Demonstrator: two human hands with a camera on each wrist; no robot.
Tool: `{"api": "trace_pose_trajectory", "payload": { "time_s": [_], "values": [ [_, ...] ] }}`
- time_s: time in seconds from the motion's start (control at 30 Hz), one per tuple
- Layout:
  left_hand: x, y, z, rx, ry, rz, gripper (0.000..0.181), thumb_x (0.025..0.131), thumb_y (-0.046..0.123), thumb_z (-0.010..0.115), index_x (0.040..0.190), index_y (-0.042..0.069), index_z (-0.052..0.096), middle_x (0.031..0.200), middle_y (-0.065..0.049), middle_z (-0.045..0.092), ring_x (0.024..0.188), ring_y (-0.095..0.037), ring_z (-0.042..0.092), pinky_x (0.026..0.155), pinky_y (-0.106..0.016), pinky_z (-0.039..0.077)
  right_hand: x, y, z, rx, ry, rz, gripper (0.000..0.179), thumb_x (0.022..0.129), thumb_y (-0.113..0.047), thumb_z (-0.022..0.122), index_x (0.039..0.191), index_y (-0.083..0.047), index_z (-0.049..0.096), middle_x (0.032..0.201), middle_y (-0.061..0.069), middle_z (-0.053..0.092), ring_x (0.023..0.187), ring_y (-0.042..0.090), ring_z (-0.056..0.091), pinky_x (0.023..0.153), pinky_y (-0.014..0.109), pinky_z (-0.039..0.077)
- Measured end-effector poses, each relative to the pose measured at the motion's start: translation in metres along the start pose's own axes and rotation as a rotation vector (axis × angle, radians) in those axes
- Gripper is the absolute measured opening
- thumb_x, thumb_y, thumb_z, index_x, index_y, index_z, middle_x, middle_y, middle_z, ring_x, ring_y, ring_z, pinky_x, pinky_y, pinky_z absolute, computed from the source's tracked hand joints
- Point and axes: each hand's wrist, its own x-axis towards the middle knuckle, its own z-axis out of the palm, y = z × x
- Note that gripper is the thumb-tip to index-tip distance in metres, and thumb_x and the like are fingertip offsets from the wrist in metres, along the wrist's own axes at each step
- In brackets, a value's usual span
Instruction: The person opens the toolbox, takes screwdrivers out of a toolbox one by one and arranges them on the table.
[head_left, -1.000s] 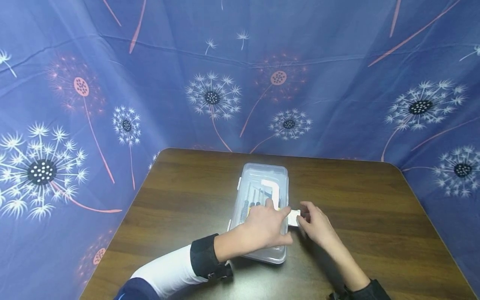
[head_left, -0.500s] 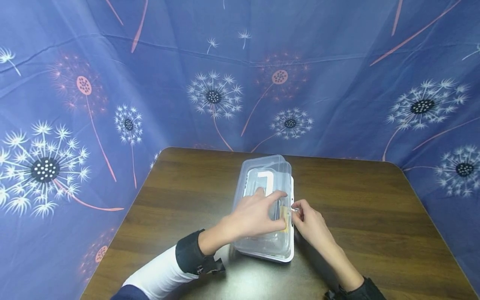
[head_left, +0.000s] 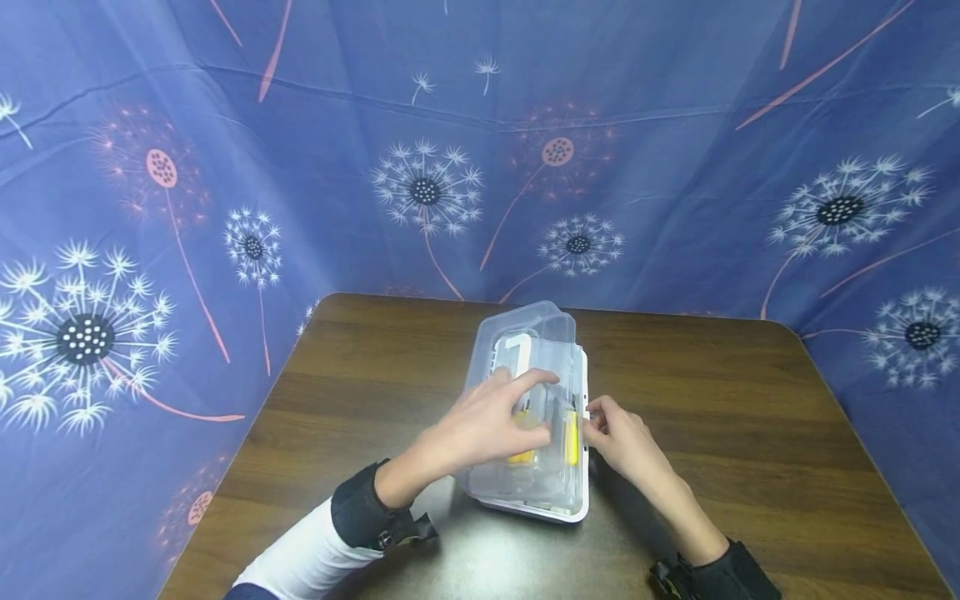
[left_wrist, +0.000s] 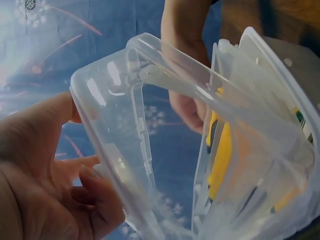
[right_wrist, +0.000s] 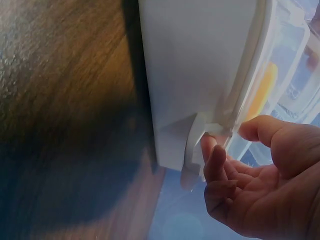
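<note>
A case with a white base [right_wrist: 200, 60] and clear plastic lid [left_wrist: 107, 75] lies lengthwise on the table. The lid stands tilted up toward the left. My left hand [head_left: 480, 421] holds its raised edge, thumb and fingers spread along the rim in the left wrist view. At the case's right side my right hand [head_left: 626, 437] pinches a white latch [right_wrist: 195, 142], one finger hooked behind it and the thumb at the rim. Through the plastic show a yellow-handled tool [head_left: 572, 437] and an orange-yellow piece [head_left: 521, 437]; their kinds are blurred.
The brown wooden table [head_left: 735, 450] extends on both sides of the case. A blue dandelion-print cloth [head_left: 652, 150] hangs behind and beside it. Black bands [head_left: 371, 512] sit on both wrists.
The lid was flat and has swung up toward the left with my left hand. My right hand moved to the case's side; the white piece seen there earlier is now hidden by its fingers.
</note>
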Motion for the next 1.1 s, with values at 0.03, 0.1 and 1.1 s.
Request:
{"api": "trace_pose_trajectory", "payload": {
  "time_s": [0.03,0.1,1.1],
  "values": [
    [-0.001,-0.001,-0.002,-0.008,-0.001,-0.001,0.062,0.076,0.047,0.061,0.136,0.047,0.047,0.082,0.003,0.049,0.07,-0.012,0.045,0.048,-0.024,0.039,0.0,0.001,-0.001,0.005,-0.013,0.006,0.028,0.085,-0.011,0.059,0.107,0.006,0.06,0.075,0.007,0.063,0.06,0.014,0.052,0.052,0.029,0.045],
    [-0.002,-0.005,-0.005,-0.029,-0.001,0.003,0.062,0.077,0.047,0.062,0.137,0.047,0.046,0.082,0.003,0.048,0.072,-0.012,0.045,0.049,-0.024,0.038,0.0,0.002,-0.003,0.01,-0.038,0.022,0.029,0.085,-0.011,0.059,0.108,0.006,0.059,0.076,0.007,0.062,0.06,0.014,0.052,0.052,0.027,0.044],
    [-0.028,-0.077,-0.033,-0.64,0.01,0.039,0.062,0.093,0.004,0.045,0.149,0.017,0.021,0.133,-0.021,0.046,0.104,-0.026,0.059,0.083,-0.041,0.056,-0.005,0.013,-0.001,-0.019,0.02,0.018,0.032,0.081,-0.009,0.062,0.108,0.007,0.058,0.074,0.006,0.059,0.058,0.014,0.049,0.048,0.026,0.039]
  ]
}}
